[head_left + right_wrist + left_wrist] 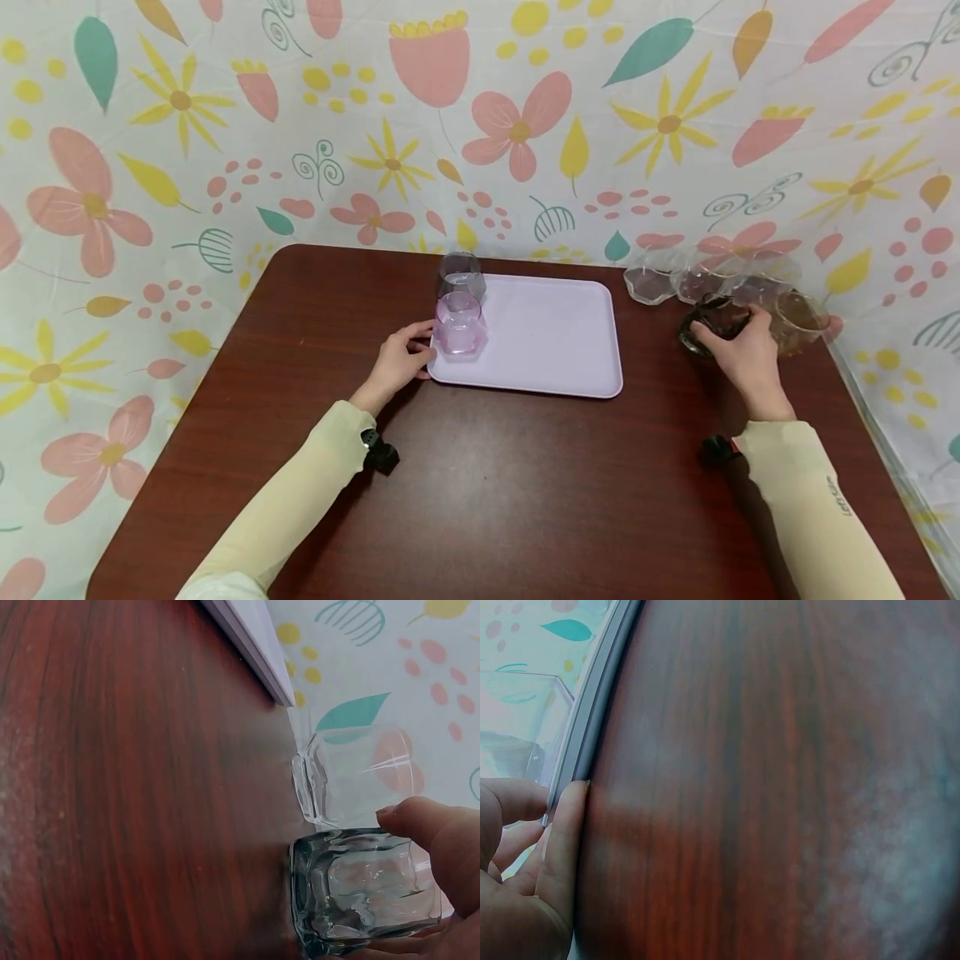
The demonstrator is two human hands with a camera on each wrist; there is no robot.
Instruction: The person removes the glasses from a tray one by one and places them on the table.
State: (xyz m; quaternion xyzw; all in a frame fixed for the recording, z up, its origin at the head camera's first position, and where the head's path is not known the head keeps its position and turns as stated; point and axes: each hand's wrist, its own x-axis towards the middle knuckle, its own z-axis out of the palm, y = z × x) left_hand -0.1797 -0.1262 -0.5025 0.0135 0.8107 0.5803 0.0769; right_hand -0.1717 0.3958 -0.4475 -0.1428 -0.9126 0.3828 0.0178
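Observation:
My left hand pinches the left edge of a pale lilac tray; fingers meet its rim in the left wrist view. A pink glass stands upright on the tray beside that hand. Behind it, a grey glass stands at the tray's back left corner. At the table's right side, my right hand grips a dark glass, thumb on one side and fingers on the other. The glass looks upright. The palm and some fingertips are hidden in the head view.
Several clear glasses stand close together along the back right edge of the brown table. An amber glass is right beside my right hand. Flower-patterned cloth hangs behind the table and along its sides.

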